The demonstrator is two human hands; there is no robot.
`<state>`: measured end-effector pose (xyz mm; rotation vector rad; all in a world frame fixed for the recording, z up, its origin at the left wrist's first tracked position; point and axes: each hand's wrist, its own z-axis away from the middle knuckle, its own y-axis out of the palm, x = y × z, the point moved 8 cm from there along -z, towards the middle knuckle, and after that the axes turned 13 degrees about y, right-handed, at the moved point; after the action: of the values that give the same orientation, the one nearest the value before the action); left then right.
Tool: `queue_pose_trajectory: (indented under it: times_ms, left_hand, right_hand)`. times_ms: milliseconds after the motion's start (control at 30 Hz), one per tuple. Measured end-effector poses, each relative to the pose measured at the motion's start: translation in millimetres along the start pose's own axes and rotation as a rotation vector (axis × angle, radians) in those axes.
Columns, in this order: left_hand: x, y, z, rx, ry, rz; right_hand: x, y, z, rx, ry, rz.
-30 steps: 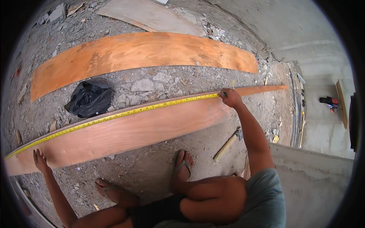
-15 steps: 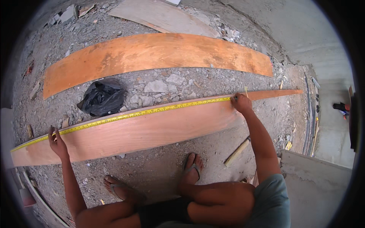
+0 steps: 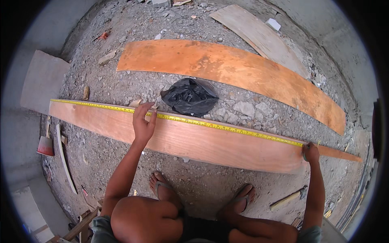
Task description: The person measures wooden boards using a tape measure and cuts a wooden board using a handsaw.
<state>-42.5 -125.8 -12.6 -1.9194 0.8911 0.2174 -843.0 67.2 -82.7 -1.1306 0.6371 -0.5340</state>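
A long pale plywood strip (image 3: 210,143) lies across the debris-covered ground, with a yellow tape measure (image 3: 219,129) stretched along its upper edge. My left hand (image 3: 144,121) rests over the tape left of the middle, fingers apart, touching the edge. At the tape's right part, my right hand (image 3: 311,153) is closed on it, beside the strip's edge; the fingertips are partly hidden. A narrow reddish board piece (image 3: 340,154) extends beyond that hand. A crumpled black plastic bag (image 3: 188,97) sits just above the strip.
An orange plywood strip (image 3: 231,69) and a grey board (image 3: 259,32) lie farther off. A panel (image 3: 42,81) is by the left wall, near a red-grey bucket (image 3: 45,146) and white strip (image 3: 65,158). A hammer (image 3: 285,199) lies beside my sandalled feet. Rubble (image 3: 245,108) surrounds everything.
My view has turned leftward, bringing the left wall and bucket into sight. My left hand has moved rightward along the tape; my right hand remains at the same part of it.
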Motion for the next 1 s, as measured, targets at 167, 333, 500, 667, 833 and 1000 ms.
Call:
queue_pose_trajectory:
  times_ms: [167, 333, 500, 667, 833, 1000]
  left_hand:
    - [-8.5, 12.1, 12.2, 0.057, 0.039, 0.014]
    - [-27.3, 6.9, 22.2, 0.133, 0.097, -0.033]
    - [-47.7, 41.8, 38.5, 0.187, 0.100, 0.046]
    - [-65.2, 66.4, 47.0, 0.173, 0.081, 0.185]
    - [-43.5, 48.5, 72.9, 0.255, 0.028, 0.056]
    - [-50.0, 36.7, 71.0, 0.218, -0.011, 0.100]
  right_hand:
    - [-10.3, -2.1, -0.8, 0.106, 0.087, -0.059]
    - [8.3, 5.7, -14.7, 0.018, -0.067, -0.113]
    - [-50.1, 37.7, -47.1, 0.018, -0.170, -0.216]
    - [-107.7, -6.1, -83.2, -0.166, -0.163, -0.239]
    - [-10.0, 51.6, -52.6, 0.180, -0.225, 0.133]
    - [15.7, 24.3, -34.1, 0.110, -0.575, 0.401]
